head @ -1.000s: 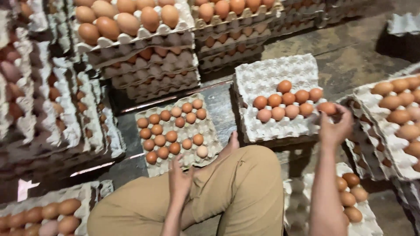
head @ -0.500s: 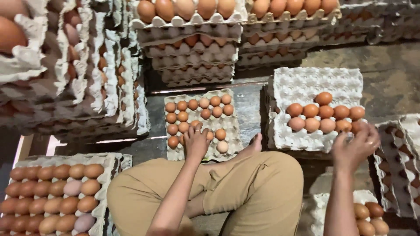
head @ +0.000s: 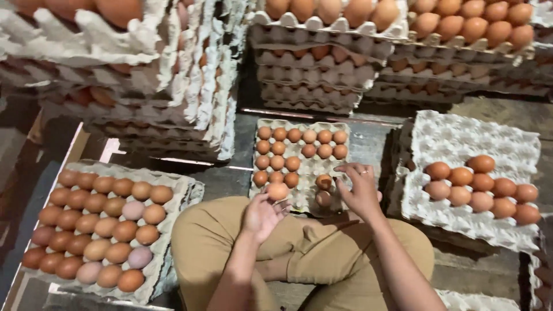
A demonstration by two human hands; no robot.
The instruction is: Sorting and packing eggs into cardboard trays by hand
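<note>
You are sitting on a dark, worn floor (head: 230,175) in dim, warm light. Tall stacks of grey pulp egg trays (head: 173,86) are rising on your left, and 2 lower stacks (head: 322,75) are standing ahead, closing in the space around you.

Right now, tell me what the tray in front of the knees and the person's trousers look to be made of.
Tray: likely moulded paper pulp, matte grey-white, with rough dimpled cups and ragged edges.
Trousers: seemingly woven cloth, perhaps cotton, matte tan, creasing softly at the knees.
</note>
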